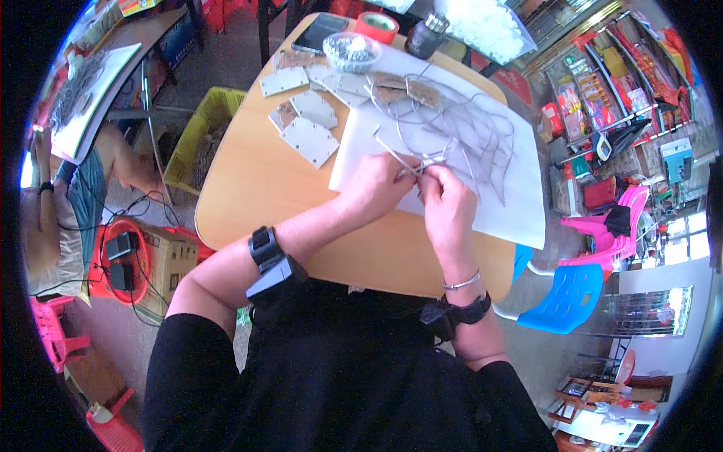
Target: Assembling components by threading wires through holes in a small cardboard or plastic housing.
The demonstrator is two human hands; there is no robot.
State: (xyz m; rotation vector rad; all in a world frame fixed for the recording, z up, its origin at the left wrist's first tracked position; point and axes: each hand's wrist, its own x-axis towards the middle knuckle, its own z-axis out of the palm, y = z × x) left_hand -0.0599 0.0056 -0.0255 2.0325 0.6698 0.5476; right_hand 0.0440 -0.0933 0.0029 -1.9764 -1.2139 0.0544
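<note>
My left hand [382, 184] and my right hand [449, 197] meet over the near part of a white sheet [520, 218] on the wooden table. Both are closed, fingertips pinching thin light-grey cord [397, 152]; a straight end sticks up beside my left fingers. Beyond them, a loose tangle of the same grey cord [489, 139] spreads over the sheet. Brownish flat pieces [399, 89] lie among its far loops. Several pale flat plates with small holes [310, 141] are scattered left of the sheet. What exactly sits between my fingertips is too small to make out.
At the table's far end are a phone [319, 33], a clear bowl of small grey pieces [351, 53], a red-rimmed tape roll [376, 28] and a dark bottle [427, 36]. A yellow crate [197, 143] stands left; a blue chair [566, 300] is right. Another person's leg [124, 162] shows at left.
</note>
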